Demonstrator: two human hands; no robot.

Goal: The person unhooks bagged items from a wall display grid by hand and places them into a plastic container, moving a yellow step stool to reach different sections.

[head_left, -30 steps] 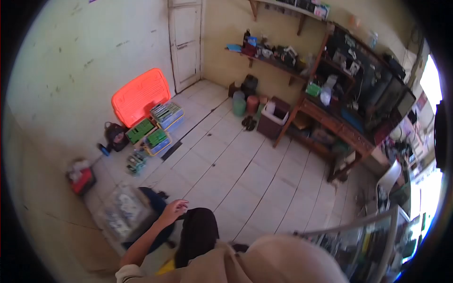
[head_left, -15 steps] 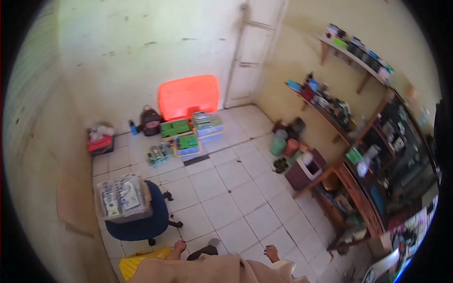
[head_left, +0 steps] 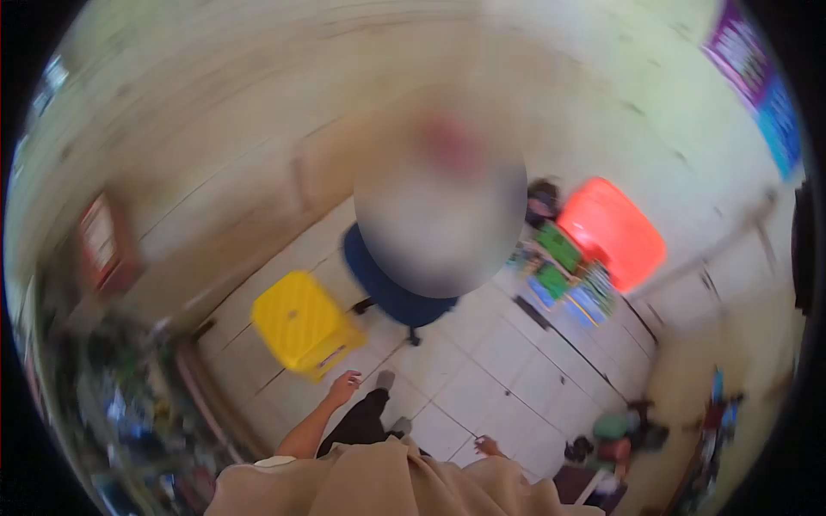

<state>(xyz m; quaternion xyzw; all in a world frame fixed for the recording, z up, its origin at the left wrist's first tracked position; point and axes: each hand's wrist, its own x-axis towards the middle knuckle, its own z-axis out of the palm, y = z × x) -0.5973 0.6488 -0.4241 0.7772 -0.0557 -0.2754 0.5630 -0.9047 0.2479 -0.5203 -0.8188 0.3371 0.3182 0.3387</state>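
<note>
My left hand (head_left: 346, 386) hangs in front of my body with its fingers apart and nothing in them, just below a yellow plastic stool (head_left: 297, 318). On the other side of my legs, my right hand (head_left: 488, 445) is held low over the white tiled floor, small and slightly blurred. Its fingers look spread and hold nothing that I can see. Beyond the stool stands a chair with a dark blue seat (head_left: 404, 305). A round blurred patch hides what lies on and behind that seat.
An orange lid (head_left: 613, 232) leans on the wall beside bins of green items (head_left: 559, 249) and a backpack (head_left: 542, 202). Cluttered shelves (head_left: 120, 413) line the left side. Pots (head_left: 613, 426) and a dark red bin (head_left: 576, 482) stand at the lower right.
The view has swung left, so the chair, bins and orange lid appear farther right. The yellow stool has come fully into view. Both hands hang at my sides.
</note>
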